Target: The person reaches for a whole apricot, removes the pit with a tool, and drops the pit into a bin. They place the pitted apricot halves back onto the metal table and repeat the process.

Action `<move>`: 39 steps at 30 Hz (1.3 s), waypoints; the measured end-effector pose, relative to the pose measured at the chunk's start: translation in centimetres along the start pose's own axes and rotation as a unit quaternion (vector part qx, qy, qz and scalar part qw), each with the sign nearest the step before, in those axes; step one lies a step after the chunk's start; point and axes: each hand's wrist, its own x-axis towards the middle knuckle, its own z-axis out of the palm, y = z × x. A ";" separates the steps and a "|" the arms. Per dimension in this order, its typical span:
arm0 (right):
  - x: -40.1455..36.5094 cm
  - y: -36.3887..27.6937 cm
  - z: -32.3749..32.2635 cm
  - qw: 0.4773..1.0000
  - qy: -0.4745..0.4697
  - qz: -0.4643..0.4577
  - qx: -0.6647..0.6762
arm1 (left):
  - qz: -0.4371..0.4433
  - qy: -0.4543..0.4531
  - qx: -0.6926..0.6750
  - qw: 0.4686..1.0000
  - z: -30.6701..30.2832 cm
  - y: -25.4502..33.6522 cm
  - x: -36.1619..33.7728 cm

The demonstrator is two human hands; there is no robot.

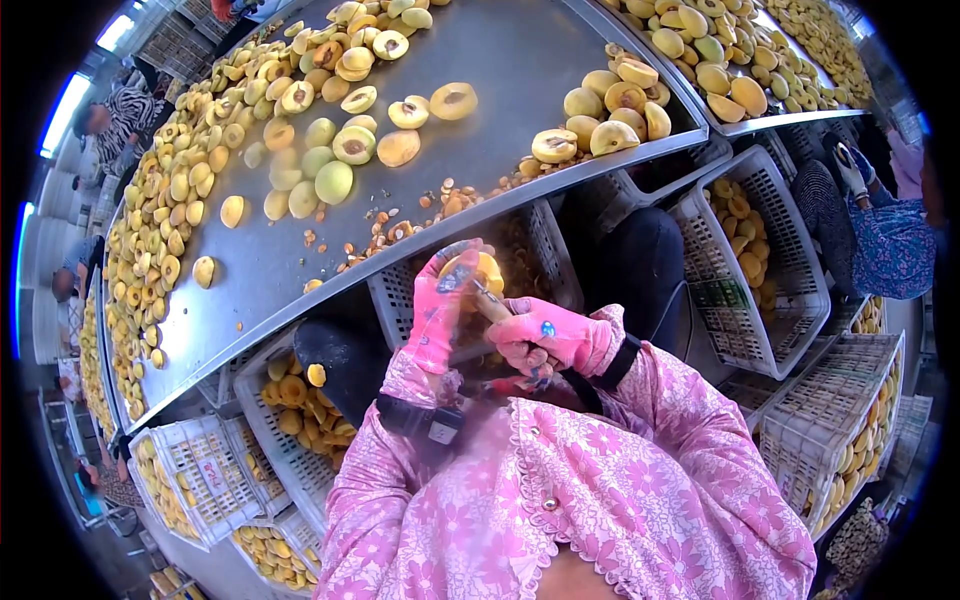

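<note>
In the head view my left hand, in a pink glove, is closed around a yellow fruit piece just beyond the near edge of the metal table. My right hand, also gloved in pink, grips the wooden handle of a small tool. The tool's far end meets the fruit; its tip is hard to make out. Beneath both hands is a white crate. Halved fruits lie on the table, some showing brown centres, with small pit fragments near its edge.
White crates of fruit stand at the left and right of my legs, with stacked crates farther right. A raised metal rim borders the table. Other people are at the right and far left.
</note>
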 end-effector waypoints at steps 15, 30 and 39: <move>0.1 0.9 0.4 0.973 0.162 -0.084 -0.142 | 0.302 0.190 0.005 0.934 -5.5 6.6 -4.5; 1.8 1.8 0.6 0.966 0.154 -0.069 -0.197 | 0.178 0.346 0.370 0.844 -10.2 5.4 -11.7; -0.5 0.7 0.1 0.961 0.174 -0.128 -0.171 | 0.248 0.228 0.370 0.866 -7.7 13.3 4.0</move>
